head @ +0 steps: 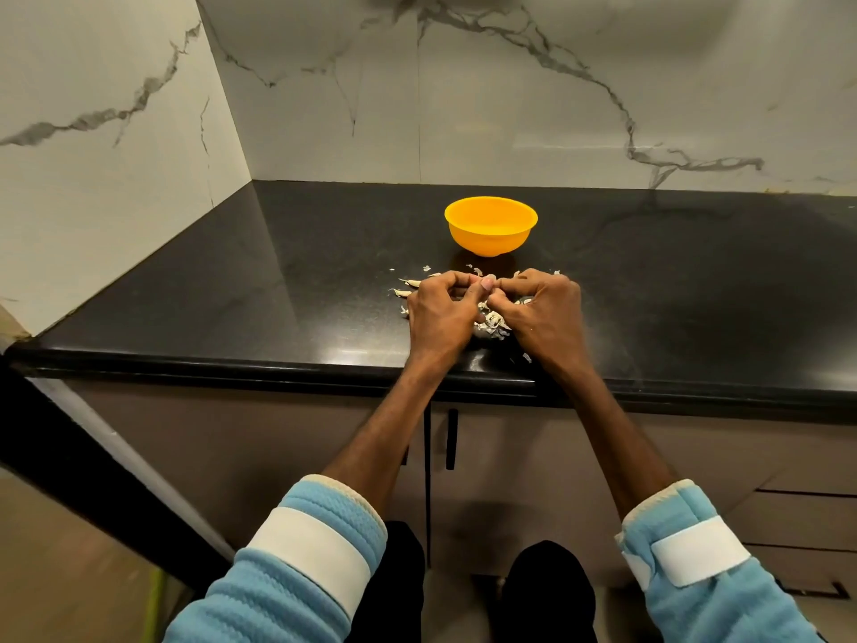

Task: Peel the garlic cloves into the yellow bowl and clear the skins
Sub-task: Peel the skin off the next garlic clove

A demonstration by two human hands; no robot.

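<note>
Steadiness helps: left hand and right hand, both curled, pinch one barely visible clove; drop peel onto the skins.

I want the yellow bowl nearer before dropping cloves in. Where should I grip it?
Pinch the yellow bowl by its near rim, thumb inside, coming from above on your side. It stands upright, the rim flares, and the wall tapers to a small foot, so a side grasp would likely slip.

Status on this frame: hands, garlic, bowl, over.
Left hand and right hand both pinching a small garlic clove, mostly hidden. Round yellow plastic bowl behind them, contents unseen. Papery garlic skins scattered underneath.
</note>
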